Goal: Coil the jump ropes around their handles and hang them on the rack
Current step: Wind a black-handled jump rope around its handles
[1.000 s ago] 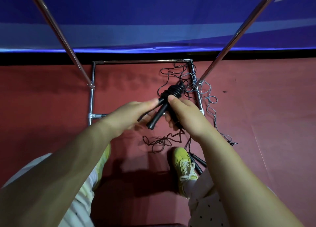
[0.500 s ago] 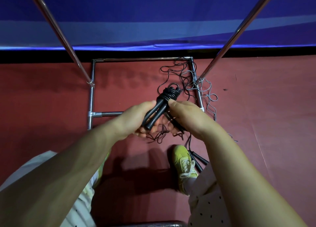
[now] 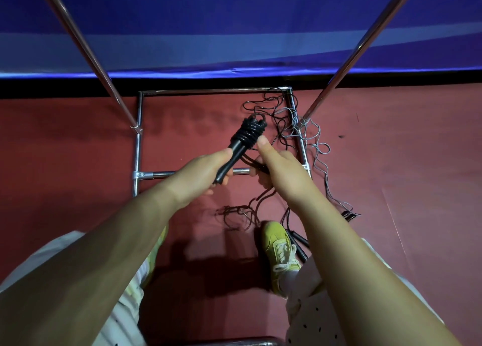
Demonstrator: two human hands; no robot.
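Note:
My left hand (image 3: 206, 171) grips a pair of black jump-rope handles (image 3: 236, 150) held together, pointing up and away from me. Several turns of black rope (image 3: 250, 132) are wound around their upper ends. My right hand (image 3: 279, 165) pinches the loose black cord just right of the coil; the rest of the cord (image 3: 242, 212) trails down to the red floor. The chrome rack's base frame (image 3: 138, 147) lies on the floor beneath my hands, and its two slanted poles (image 3: 86, 48) rise toward me.
More ropes lie tangled on the floor: a black one (image 3: 271, 111) and a grey one (image 3: 313, 142) over the frame's right rail. Black handles (image 3: 297, 241) lie beside my yellow shoe (image 3: 279, 246). A blue banner (image 3: 234, 27) covers the wall behind.
The handles have tilted more upright and moved slightly left. My right hand has drawn the cord round to the right of the coil, and more slack hangs to the floor.

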